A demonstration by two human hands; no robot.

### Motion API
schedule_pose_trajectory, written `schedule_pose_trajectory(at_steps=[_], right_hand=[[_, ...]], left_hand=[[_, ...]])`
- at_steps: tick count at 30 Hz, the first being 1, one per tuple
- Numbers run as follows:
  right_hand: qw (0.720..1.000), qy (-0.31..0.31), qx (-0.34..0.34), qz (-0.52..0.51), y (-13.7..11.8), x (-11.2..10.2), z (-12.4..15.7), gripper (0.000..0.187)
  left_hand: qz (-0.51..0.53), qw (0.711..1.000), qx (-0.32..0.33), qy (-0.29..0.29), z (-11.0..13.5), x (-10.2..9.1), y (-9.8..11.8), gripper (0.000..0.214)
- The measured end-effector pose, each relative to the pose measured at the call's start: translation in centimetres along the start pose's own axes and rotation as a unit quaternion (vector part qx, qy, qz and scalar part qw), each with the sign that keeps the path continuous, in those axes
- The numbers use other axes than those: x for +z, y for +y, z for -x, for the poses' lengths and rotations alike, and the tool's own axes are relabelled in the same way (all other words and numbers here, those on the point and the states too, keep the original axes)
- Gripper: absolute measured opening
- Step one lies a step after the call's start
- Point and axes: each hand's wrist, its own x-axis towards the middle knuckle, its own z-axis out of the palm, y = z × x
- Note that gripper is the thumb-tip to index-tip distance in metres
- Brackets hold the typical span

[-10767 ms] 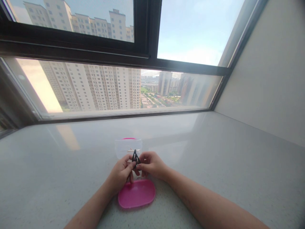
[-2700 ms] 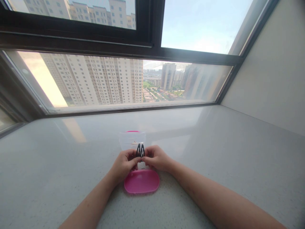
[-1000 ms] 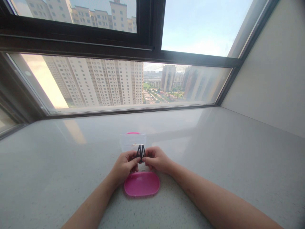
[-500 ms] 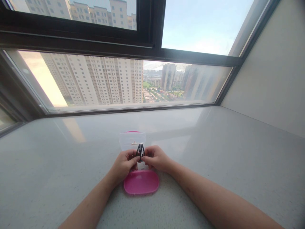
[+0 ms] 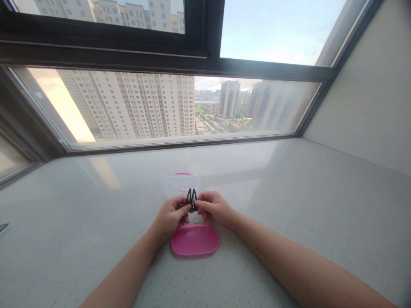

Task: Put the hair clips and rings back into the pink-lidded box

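Note:
Two black snap hair clips (image 5: pixel 192 198) stand upright side by side between my hands, narrow ends up. My left hand (image 5: pixel 170 215) pinches the left clip between thumb and fingers. The right clip is pinched low down by my right hand (image 5: pixel 215 207), whose fingertips come close to my left thumb. Just below the hands lies a shallow pink oval lid or tray (image 5: pixel 195 241). Behind them is a clear plastic container (image 5: pixel 171 185) with thin pale sticks (image 5: pixel 187 189) showing at it; its lower part is hidden by the hands.
A pink edge (image 5: pixel 182 174) shows behind the clear container. The speckled pale sill (image 5: pixel 308 214) runs up to a dark-framed window (image 5: pixel 180 143), with a white wall (image 5: pixel 369 94) at the right. A dark pointed corner of something (image 5: pixel 3 228) enters at the left edge.
The view has shifted slightly, and a dark corner now shows at the left edge. Both hands keep their pinch on the clips, whose tops look slightly farther apart.

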Motion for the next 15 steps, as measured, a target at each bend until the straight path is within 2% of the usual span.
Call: schedule_pose_trajectory(at_steps=[5, 15], right_hand=[[1.0, -0.006, -0.013, 0.02, 0.36, -0.15, -0.04, 0.026], [0.999, -0.002, -0.004, 0.032, -0.2, 0.06, 0.14, 0.023]], left_hand=[[0.01, 1.0, -0.013, 0.009, -0.02, 0.02, -0.13, 0.017], [0.009, 1.0, 0.003, 0.006, 0.05, 0.1, 0.03, 0.015]])
